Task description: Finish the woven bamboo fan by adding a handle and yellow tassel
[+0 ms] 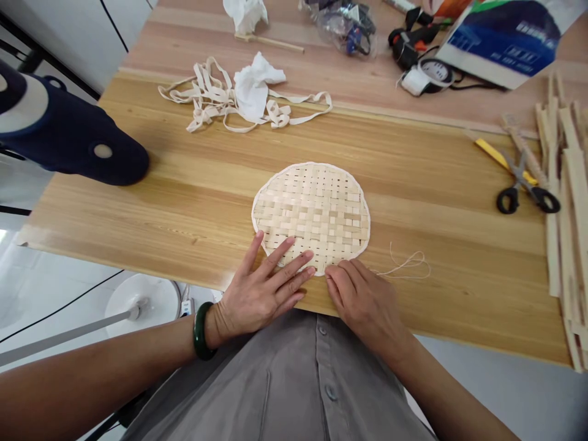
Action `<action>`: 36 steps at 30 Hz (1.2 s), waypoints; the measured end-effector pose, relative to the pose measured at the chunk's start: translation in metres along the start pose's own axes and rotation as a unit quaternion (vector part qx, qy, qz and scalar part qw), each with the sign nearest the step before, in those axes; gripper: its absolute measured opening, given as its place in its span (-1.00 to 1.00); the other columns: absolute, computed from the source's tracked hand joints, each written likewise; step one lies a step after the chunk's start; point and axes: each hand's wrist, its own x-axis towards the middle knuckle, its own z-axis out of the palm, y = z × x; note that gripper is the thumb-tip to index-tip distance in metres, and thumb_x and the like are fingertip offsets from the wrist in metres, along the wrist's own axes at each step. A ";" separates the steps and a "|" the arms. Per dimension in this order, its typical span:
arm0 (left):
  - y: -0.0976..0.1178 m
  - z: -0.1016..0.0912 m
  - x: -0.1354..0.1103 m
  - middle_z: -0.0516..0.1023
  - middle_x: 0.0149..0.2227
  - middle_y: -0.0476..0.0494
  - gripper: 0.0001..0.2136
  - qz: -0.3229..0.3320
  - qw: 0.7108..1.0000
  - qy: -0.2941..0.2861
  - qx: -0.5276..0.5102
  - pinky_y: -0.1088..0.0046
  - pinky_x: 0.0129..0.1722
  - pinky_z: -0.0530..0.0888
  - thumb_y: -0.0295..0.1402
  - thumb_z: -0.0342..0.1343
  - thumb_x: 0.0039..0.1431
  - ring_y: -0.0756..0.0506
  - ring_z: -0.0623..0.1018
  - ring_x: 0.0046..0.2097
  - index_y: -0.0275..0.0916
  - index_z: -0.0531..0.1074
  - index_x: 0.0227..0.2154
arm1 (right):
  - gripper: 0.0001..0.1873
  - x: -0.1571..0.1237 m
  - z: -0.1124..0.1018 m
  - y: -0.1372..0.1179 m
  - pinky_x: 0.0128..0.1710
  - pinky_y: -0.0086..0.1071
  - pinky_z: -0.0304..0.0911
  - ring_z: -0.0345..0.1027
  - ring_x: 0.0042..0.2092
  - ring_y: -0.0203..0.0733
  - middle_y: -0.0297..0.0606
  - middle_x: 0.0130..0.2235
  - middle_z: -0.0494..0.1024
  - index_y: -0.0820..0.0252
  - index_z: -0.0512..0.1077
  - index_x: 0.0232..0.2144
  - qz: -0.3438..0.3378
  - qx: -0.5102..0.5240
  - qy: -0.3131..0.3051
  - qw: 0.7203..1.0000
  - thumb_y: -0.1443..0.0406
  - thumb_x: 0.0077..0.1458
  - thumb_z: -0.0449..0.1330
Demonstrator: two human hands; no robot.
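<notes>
A rounded woven bamboo mat (pixel 316 208) with a white cloth-bound rim lies flat near the table's front edge. My left hand (pixel 264 291) rests on its lower left part, fingers spread and stretched out. At the bottom rim, my right hand (pixel 362 300) is closed in a pinch; what sits between its fingertips is too small to make out. A thin pale thread (pixel 408 263) trails out to the right of that hand and loops on the wood.
Beige cloth tape (pixel 209 92) lies tangled beside white crumpled tissue (pixel 255 86). Scissors (pixel 521 184), a yellow cutter (pixel 493 153) and bamboo strips (pixel 574 202) lie at right. Behind are a glue gun (pixel 408 46) and a blue-white box (pixel 503 40). A dark blue padded object (pixel 87 128) overhangs the left.
</notes>
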 end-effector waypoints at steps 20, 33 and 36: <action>0.001 -0.003 0.002 0.40 0.22 -0.02 -0.58 -0.013 1.000 0.006 -0.025 -0.15 0.35 -0.14 -0.24 0.14 0.24 -0.25 0.19 0.34 -0.07 0.32 0.15 | -0.83 -0.018 -0.011 0.036 -0.50 -0.43 0.04 0.19 -0.50 -0.34 -0.43 -0.55 0.30 0.14 0.24 -0.51 0.140 -0.014 0.069 0.988 0.46 0.04 0.10; -0.003 -0.014 0.010 0.49 0.15 -0.07 -0.67 -0.046 0.991 0.017 -0.122 -0.12 0.36 -0.05 -0.39 0.07 0.28 -0.18 0.35 0.26 -0.15 0.38 0.09 | -0.86 -0.019 -0.013 0.035 -0.48 -0.43 0.06 0.23 -0.47 -0.31 -0.42 -0.53 0.34 0.16 0.32 -0.45 0.121 0.007 0.058 0.991 0.45 0.12 0.10; -0.003 -0.019 0.017 0.54 0.09 -0.10 -0.77 -0.108 0.977 0.045 -0.179 -0.03 0.33 0.11 -0.47 0.05 0.27 -0.13 0.40 0.22 -0.15 0.47 -0.06 | -0.86 -0.020 -0.013 0.035 -0.47 -0.43 0.06 0.25 -0.45 -0.31 -0.41 -0.51 0.36 0.16 0.33 -0.44 0.126 0.011 0.059 0.990 0.46 0.12 0.10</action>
